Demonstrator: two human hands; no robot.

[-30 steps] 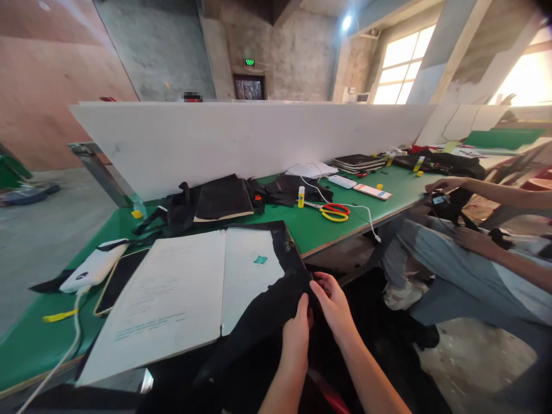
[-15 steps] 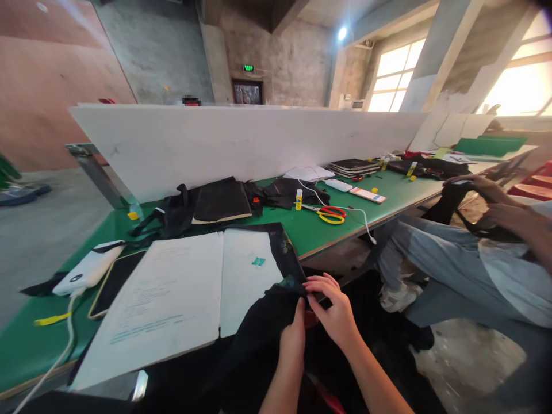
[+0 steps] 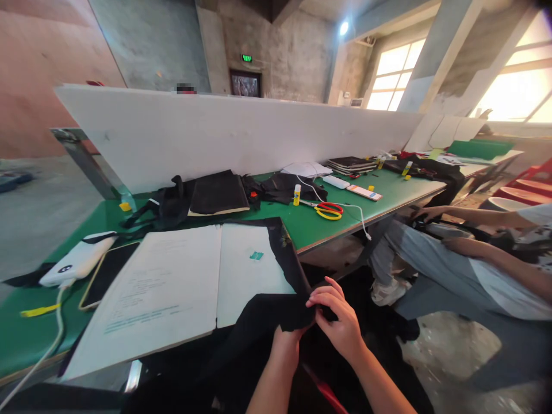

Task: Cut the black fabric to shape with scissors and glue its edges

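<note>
An open book with white pages (image 3: pixel 172 276) lies on the green table, a small teal piece (image 3: pixel 256 255) on its right page. Black cloth (image 3: pixel 254 316) covers the book's lower right corner. My right hand (image 3: pixel 338 313) pinches the edge of this cloth beside the book's dark cover. Below it, my left hand (image 3: pixel 287 345) reaches under the cloth, its fingers mostly covered by the fabric.
Scissors with red and yellow handles (image 3: pixel 328 210), a glue stick (image 3: pixel 297 195) and a closed black book (image 3: pixel 219 193) lie behind. At left are a white power bank (image 3: pixel 80 259) and a phone (image 3: pixel 110 273). Another person sits at right.
The black cloth now covers my left fingers, which showed before. My right hand has shifted slightly right and down. The other person's hands have lowered to the lap. The view has shifted a little.
</note>
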